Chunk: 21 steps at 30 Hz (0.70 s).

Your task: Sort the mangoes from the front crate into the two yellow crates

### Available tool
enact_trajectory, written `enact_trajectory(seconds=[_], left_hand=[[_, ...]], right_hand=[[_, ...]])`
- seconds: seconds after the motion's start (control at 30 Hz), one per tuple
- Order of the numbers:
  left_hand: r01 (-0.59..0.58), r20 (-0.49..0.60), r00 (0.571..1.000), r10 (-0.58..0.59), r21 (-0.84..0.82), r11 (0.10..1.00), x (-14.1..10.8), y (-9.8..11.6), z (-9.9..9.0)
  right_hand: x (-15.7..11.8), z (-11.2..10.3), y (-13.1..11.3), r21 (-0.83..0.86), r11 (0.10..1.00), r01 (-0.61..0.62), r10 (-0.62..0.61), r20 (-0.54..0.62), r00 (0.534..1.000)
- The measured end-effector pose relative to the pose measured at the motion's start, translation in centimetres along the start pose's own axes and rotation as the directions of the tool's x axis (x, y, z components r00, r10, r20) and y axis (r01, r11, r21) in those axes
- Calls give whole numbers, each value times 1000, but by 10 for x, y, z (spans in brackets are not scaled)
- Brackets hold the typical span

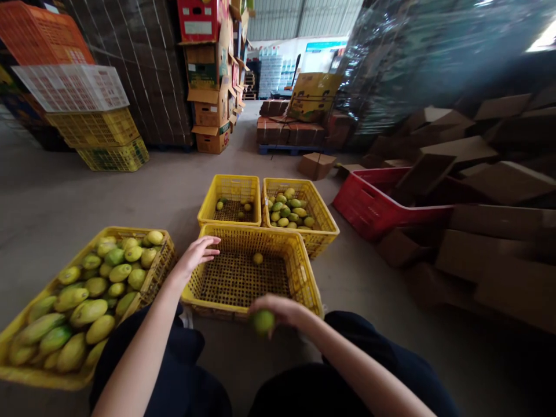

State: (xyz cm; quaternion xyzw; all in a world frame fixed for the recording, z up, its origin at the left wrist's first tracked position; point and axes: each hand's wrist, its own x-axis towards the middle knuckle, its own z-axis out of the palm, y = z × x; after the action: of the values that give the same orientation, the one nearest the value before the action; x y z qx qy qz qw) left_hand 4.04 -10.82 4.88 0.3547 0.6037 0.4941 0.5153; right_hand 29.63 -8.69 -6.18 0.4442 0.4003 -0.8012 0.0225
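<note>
My right hand [280,310] is closed around a green mango [263,322], slightly blurred, just over the near rim of a yellow plastic crate [243,231]. Inside that crate a lone yellow mango [258,258] lies on the slatted floor. Above the crate's left side, my left hand [200,255] is open with its fingers stretched out and nothing in it. To my left stands a yellow crate [158,272] heaped with yellow-green mangoes [89,311].
Behind the middle crate stand a yellow crate [206,202] with a few fruits and another [324,223] with several more. A red crate [369,211] and loose cardboard boxes [490,249] lie on the right. Stacked crates [95,127] and cartons [211,113] stand further back.
</note>
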Motion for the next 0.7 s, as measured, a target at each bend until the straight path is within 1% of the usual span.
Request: enact_trajectory(seconds=[0.03, 0.07, 0.1, 0.13, 0.17, 0.2, 0.23, 0.27, 0.3, 0.37, 0.4, 0.43, 0.47, 0.5, 0.53, 0.57, 0.6, 0.67, 0.7], left_hand=[[13, -17, 1000, -13, 1, 1000, 1, 0, 1], [31, -38, 999, -31, 4, 1000, 2, 0, 2], [47, -57, 997, -47, 9, 999, 3, 1, 4], [58, -68, 996, -57, 15, 998, 3, 1, 6], [63, -71, 996, -61, 21, 998, 3, 2, 7], [64, -68, 996, -62, 28, 998, 3, 2, 8], [68, -63, 996, -65, 35, 997, 3, 2, 10], [74, -60, 996, -71, 42, 996, 2, 2, 11], [83, -58, 995, -80, 48, 995, 2, 2, 12], [102, -49, 994, -99, 61, 993, 1, 0, 13], [107, -39, 994, -104, 66, 992, 0, -1, 13], [108, -27, 994, -106, 69, 992, 0, -3, 13], [108, -18, 994, -107, 73, 991, -1, -4, 13], [107, -14, 994, -107, 79, 991, -1, -4, 13], [102, -16, 995, -101, 89, 991, -2, -5, 14], [88, -21, 996, -87, 107, 990, -3, -5, 14], [64, -28, 998, -61, 141, 988, -4, -5, 15], [-13, -27, 999, 21, 258, 966, -7, -4, 18], [-54, -23, 998, 66, 333, 941, -9, -4, 19]], right_hand=[[-14, -17, -17, 182, 961, 206, -187, -115, 976], [-28, -35, -32, 332, 853, 403, -327, -262, 908], [-40, -52, -46, 421, 708, 567, -410, -409, 815], [-51, -67, -56, 464, 582, 668, -418, -533, 735], [-59, -80, -62, 472, 504, 723, -389, -623, 678], [-63, -90, -65, 469, 470, 748, -354, -676, 646], [-65, -96, -63, 473, 463, 749, -337, -688, 643], [-64, -99, -58, 475, 488, 732, -325, -680, 658], [-61, -98, -51, 473, 535, 700, -320, -653, 686], [-49, -90, -31, 431, 672, 603, -312, -574, 758], [-41, -85, -21, 373, 752, 543, -303, -536, 788], [-33, -79, -10, 267, 839, 474, -296, -508, 809], [-25, -75, 0, 126, 911, 393, -288, -489, 823], [-17, -72, 8, -25, 953, 303, -277, -479, 833], [-9, -71, 15, -164, 963, 212, -265, -476, 838], [-2, -72, 21, -275, 953, 130, -253, -479, 840], [6, -75, 24, -351, 934, 65, -241, -487, 840], [24, -87, 23, -433, 901, -18, -227, -508, 831], [34, -94, 20, -473, 879, -59, -225, -523, 822]])
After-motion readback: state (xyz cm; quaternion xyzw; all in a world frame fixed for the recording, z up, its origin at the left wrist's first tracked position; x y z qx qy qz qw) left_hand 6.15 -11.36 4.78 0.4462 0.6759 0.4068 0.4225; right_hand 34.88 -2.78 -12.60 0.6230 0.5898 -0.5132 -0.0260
